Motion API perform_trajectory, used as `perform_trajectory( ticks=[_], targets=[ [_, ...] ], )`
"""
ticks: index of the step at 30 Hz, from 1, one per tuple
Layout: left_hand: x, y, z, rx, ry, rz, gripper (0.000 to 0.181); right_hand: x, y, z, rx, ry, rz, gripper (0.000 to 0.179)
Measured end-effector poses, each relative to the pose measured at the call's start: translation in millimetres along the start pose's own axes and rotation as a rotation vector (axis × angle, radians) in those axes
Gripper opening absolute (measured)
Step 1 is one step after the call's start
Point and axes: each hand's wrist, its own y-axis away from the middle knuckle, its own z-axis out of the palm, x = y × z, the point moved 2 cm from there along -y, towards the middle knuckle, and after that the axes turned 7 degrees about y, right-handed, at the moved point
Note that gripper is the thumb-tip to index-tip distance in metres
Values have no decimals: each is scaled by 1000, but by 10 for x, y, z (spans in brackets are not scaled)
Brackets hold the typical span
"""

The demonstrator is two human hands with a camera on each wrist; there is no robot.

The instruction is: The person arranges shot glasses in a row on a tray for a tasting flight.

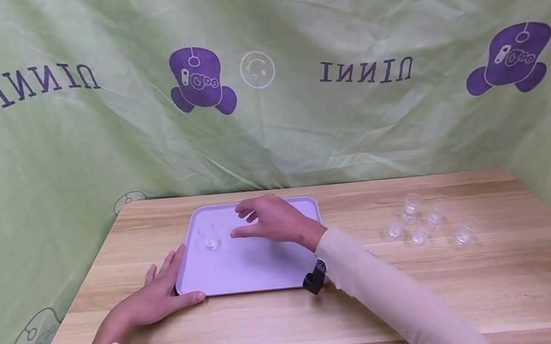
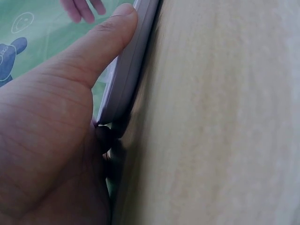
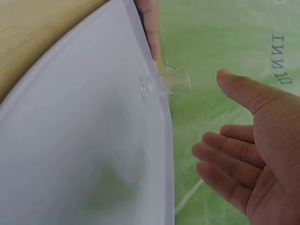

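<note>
A small clear shot glass (image 1: 209, 237) stands upright near the far left of a light purple tray (image 1: 254, 271). Over the tray, right of that glass, hovers my right hand (image 1: 277, 219), holding nothing, thumb and fingers spread apart. The right wrist view shows a gap between this hand (image 3: 255, 140) and the shot glass (image 3: 168, 83). My left hand (image 1: 156, 299) rests at the tray's near left corner, fingers along the left side and thumb by the front edge. In the left wrist view its straight thumb (image 2: 101, 47) lies against the tray rim (image 2: 126, 77).
Several more clear shot glasses (image 1: 419, 231) stand grouped on the wooden table (image 1: 389, 312) to the right of the tray. One glass (image 1: 465, 232) is a little apart at the group's right. A green printed curtain (image 1: 279, 5) surrounds the table's back and sides.
</note>
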Motion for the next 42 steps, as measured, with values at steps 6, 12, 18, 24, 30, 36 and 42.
perform_trajectory(
  ticks=[6, 12, 18, 24, 30, 36, 42],
  targets=[
    [0, -9, 4, -1, 5, 2, 112, 100, 179, -96, 10, 16, 0, 55],
    [-6, -20, 1, -2, 6, 11, 112, 179, 363, -168, 20, 113, -17, 53],
    [-16, -28, -9, 1, -2, 14, 112, 220, 548, -273, 36, 167, -62, 47],
    [-24, -37, -6, -2, -3, 14, 112, 288, 751, -360, 29, 188, -42, 45],
    [-28, -29, 12, 0, -1, 16, 112, 345, 979, -445, 44, 189, -44, 42],
    [-29, -9, 34, -2, -2, 11, 112, 424, 1254, -528, 88, 230, -28, 43],
    [-21, -16, 11, 3, -4, 12, 112, 472, 1514, -643, 152, 298, 17, 45]
  ],
)
